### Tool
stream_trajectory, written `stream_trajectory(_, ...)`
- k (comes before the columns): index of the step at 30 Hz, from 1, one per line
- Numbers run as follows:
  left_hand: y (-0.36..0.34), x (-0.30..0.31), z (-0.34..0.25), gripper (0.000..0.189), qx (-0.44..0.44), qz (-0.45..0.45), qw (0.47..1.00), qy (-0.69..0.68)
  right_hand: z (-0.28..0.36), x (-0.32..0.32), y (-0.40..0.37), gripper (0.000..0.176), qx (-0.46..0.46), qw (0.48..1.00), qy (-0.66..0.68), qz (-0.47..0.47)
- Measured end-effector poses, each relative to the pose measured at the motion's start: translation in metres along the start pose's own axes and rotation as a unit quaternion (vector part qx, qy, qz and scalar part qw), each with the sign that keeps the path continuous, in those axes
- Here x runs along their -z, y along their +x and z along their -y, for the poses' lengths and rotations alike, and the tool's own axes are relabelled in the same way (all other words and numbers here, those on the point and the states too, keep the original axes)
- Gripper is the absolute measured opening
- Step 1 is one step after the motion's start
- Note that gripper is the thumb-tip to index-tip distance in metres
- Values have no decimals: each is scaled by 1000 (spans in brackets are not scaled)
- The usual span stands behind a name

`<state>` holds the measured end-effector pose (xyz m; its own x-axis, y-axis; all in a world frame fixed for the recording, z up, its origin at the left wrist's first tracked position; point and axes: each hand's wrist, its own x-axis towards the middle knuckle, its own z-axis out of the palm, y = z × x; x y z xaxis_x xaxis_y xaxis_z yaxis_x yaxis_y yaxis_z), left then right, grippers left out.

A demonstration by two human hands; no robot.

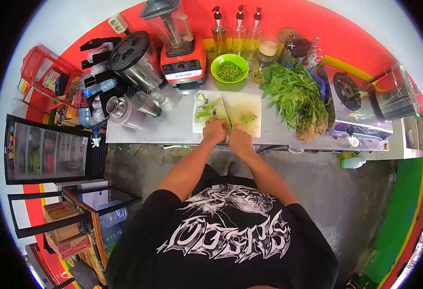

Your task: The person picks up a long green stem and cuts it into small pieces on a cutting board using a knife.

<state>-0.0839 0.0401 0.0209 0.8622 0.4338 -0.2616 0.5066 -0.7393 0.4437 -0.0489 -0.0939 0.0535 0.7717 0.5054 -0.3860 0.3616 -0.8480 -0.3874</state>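
My right hand (pixel 240 140) is wrapped round a knife (pixel 227 108), whose blade points away from me across a white cutting board (pixel 254 101). My left hand (pixel 214 131) sits just left of the blade with its fingers closed over green stalks (pixel 213 114); their held ends are hidden under the fingers. More green stalk pieces (pixel 202 114) lie on the board's left side. To the right of the knife is a small heap of finely chopped greens (pixel 248 117). Beyond the board stands a lime-green bowl (pixel 242 79) with chopped greens in it.
Leafy green bunches (pixel 288 89) lie right of the board, beside a gas stove (pixel 339 115) with a metal pot (pixel 396 103). A red blender (pixel 182 65), pump bottles (pixel 239 36) and a metal cup (pixel 117 107) stand along the counter (pixel 173 127).
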Motion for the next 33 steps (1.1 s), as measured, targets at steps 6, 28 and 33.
stream_trajectory(6,1,0,2,19,-1,0,1000,-1,3,-6,-4,32,-2,1000,3,-12)
stream_trajectory(28,-30,-15,18,13,-140,-143,976,-82,-26,-8,-28,34,-67,994,71,-44)
stream_trajectory(33,-31,-13,16,18,-144,-177,965,-129,-54,-9,-28,36,-95,990,53,-93)
